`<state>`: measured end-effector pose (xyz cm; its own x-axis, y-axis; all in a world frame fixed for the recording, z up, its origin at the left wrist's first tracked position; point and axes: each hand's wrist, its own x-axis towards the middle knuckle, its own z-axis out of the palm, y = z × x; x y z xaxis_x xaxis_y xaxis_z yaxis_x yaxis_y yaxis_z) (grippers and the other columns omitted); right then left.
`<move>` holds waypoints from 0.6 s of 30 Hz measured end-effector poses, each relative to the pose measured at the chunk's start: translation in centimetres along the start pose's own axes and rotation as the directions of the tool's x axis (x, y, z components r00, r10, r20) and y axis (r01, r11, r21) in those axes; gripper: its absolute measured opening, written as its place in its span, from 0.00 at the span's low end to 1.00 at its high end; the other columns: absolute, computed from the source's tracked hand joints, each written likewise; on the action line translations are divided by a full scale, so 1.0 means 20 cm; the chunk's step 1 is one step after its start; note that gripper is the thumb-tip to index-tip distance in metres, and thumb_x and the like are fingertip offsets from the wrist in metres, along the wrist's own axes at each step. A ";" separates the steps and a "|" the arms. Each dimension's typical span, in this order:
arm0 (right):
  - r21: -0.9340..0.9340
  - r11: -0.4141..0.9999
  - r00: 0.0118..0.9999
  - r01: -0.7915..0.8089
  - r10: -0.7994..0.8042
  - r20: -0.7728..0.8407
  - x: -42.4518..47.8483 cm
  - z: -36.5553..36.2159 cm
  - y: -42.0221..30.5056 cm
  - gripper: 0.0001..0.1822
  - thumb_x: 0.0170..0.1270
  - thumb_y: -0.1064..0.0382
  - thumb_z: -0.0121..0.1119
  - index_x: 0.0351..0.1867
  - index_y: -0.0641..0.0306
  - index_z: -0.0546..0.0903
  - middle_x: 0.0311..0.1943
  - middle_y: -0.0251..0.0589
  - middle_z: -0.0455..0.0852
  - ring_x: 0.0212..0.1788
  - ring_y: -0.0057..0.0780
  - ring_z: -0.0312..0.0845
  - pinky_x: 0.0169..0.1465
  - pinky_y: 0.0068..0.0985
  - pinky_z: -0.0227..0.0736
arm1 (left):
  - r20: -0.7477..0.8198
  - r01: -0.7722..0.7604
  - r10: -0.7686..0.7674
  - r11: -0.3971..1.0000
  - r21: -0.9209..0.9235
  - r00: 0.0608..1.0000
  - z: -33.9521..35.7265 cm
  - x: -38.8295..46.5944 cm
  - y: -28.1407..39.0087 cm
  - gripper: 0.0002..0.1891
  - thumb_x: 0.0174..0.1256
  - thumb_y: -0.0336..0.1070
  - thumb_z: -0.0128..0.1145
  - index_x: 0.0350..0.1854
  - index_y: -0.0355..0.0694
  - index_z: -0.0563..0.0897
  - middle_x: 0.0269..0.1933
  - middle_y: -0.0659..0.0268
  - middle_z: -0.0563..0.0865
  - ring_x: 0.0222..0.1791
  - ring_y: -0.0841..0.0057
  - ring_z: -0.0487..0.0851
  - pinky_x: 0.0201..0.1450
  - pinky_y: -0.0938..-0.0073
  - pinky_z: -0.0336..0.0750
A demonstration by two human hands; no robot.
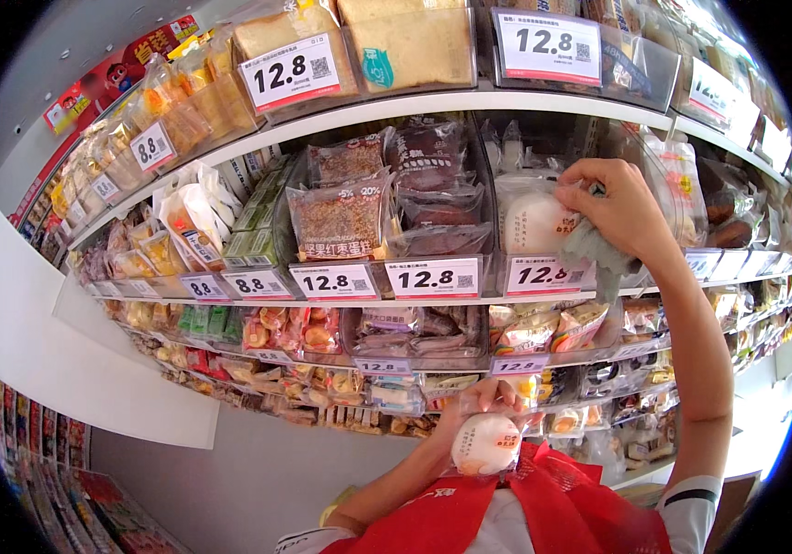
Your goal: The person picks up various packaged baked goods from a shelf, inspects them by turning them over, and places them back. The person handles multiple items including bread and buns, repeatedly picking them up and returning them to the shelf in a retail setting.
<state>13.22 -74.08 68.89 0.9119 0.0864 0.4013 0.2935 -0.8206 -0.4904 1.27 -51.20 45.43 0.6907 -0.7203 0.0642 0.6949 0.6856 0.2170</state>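
My right hand point(607, 201) is raised to the middle shelf, its fingers at the top edge of a clear-wrapped round white pastry point(538, 218) standing in a clear plastic bin. A grey-green cloth point(604, 260) hangs from this hand over the bin's front and partly covers the price card point(545, 275). Low in front of my chest, my left hand point(486, 405) holds another wrapped round white pastry point(486, 443) by the top of its wrapper. Wrapped brown cakes with seeds point(340, 218) and dark wrapped cakes point(441, 208) fill the bins to the left.
A white shelf edge point(437, 107) runs above my right hand, with packs of sliced bread point(406, 45) over it. Lower shelves hold bagged breads point(541, 329) behind clear fronts. A white panel point(126, 388) and a rack of colourful packets point(29, 429) stand at the left.
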 end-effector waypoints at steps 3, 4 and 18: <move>-0.120 0.991 0.957 0.064 -0.095 -0.273 -0.08 -0.02 -0.07 0.14 0.59 0.59 0.69 0.41 0.68 0.87 0.32 0.48 0.90 0.38 0.43 0.87 0.47 0.35 0.77 | 0.052 -0.008 0.010 0.999 -0.046 0.999 0.00 0.02 -0.02 0.09 0.63 0.30 0.54 0.23 0.47 0.74 0.41 0.64 0.81 0.49 0.65 0.82 0.72 0.30 0.60; -0.121 0.988 0.933 0.098 -0.133 -0.334 -0.12 -0.03 -0.11 0.14 0.58 0.59 0.69 0.41 0.67 0.88 0.32 0.47 0.90 0.37 0.44 0.86 0.46 0.34 0.78 | 0.066 -0.025 0.029 0.998 -0.063 0.997 0.01 0.02 -0.02 0.09 0.63 0.30 0.54 0.23 0.47 0.74 0.41 0.64 0.82 0.49 0.65 0.82 0.72 0.30 0.60; 0.543 0.756 0.929 -0.367 0.271 0.251 -1.01 0.35 -0.07 0.31 0.64 0.57 0.70 0.63 0.71 0.71 0.29 0.48 0.90 0.34 0.31 0.89 0.38 0.28 0.77 | 0.118 -0.127 0.123 0.992 0.025 0.985 0.16 0.18 0.09 0.10 0.68 0.32 0.54 0.26 0.43 0.71 0.43 0.61 0.79 0.61 0.56 0.81 0.67 0.51 0.75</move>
<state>-3.55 -70.60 56.08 0.9989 -0.0006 0.0461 0.0431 -0.3450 -0.9376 4.34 -52.96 49.24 0.7425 -0.6379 0.2045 0.5967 0.7685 0.2310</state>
